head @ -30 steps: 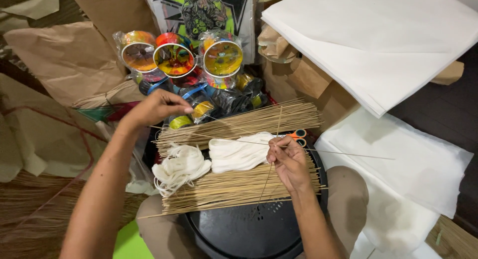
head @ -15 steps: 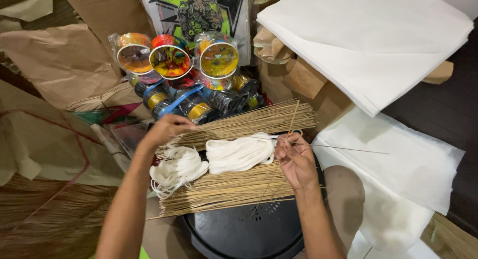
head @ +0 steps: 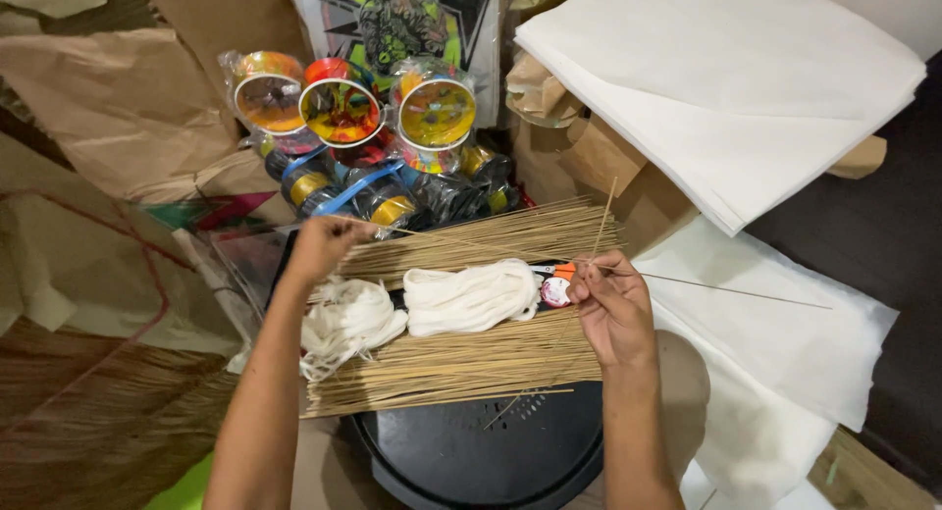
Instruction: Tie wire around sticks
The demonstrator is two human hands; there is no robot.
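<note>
**Head view: both hands on thin bamboo sticks over a black round tray**

Head view, looking down. Right hand (head: pixel 613 314) pinches a thin stick (head: pixel 726 289) between thumb and fingertips, fingers curled tight on it; the stick runs from the hand out to the right over the white paper sheets (head: pixel 785 343). A second thin stick (head: pixel 603 216) rises from the same hand, tilted slightly; cannot tell whether the hand grips this one too. Left hand (head: pixel 322 245) is closed in a loose fist at the left end of the upper stick bundle (head: pixel 481 240), with one long stick (head: pixel 442 237) running out from it to the right; hold on it looks pinched, exact finger contact hidden.

Between the hands: two hanks of white string, the left hank (head: pixel 348 319) looser, the right hank (head: pixel 471 296) neater, both lying across the sticks. Small orange-handled scissors (head: pixel 557 272) and a small round pinkish item (head: pixel 555 292) sit just beside the right hand's fingertips. The lower stick bundle (head: pixel 461 363) lies below the hanks, on the rim of the black round tray (head: pixel 481 451).

Further out: three colourful spools in plastic wrap (head: pixel 339 108) above the bundles, darker reels (head: pixel 392 201) in front of them. Stack of white paper (head: pixel 726 88) upper right. Brown paper (head: pixel 118 98) on the left, a printed green and black bag (head: pixel 402 29) at top.
</note>
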